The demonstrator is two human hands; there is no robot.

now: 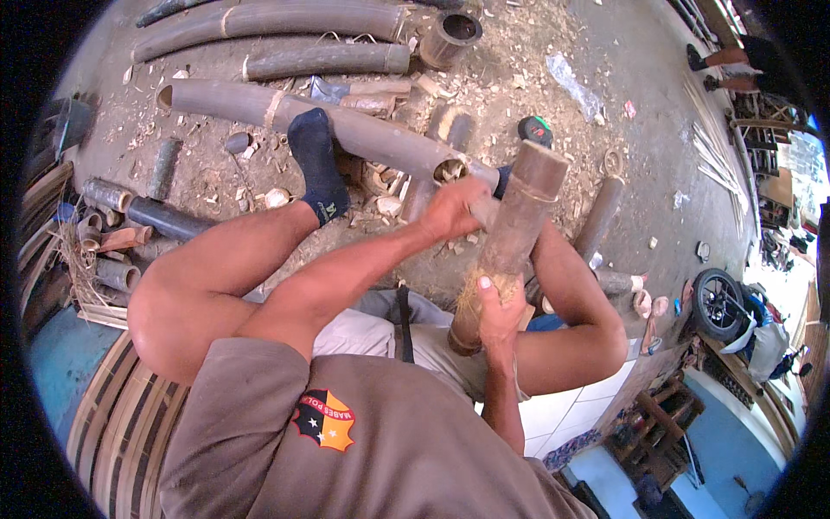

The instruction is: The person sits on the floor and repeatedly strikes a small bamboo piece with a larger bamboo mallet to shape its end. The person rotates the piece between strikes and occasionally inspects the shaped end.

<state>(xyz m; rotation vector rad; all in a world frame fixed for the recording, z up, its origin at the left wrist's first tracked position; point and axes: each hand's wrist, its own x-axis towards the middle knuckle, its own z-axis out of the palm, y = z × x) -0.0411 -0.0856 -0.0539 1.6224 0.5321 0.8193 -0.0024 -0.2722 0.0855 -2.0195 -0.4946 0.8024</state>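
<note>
A thick bamboo tube rises at a tilt from my lap, its cut far end up and a ring-like node just below it. My right hand is closed round its lower part, thumb along the near side. Pale, straw-like fibres lie against the tube by that hand. My left hand is closed on a grey-brown rod-like piece touching or close beside the tube; the tube partly hides it, so its kind cannot be told. Beyond the left hand lies a long bamboo pole, its open end near my fingers.
Several bamboo poles lie farther off, beside a short upright bamboo cylinder. Wood chips litter the floor. A round black object lies beyond the tube. Slatted bamboo is at my left, a wheel at the right. Another person's legs show far right.
</note>
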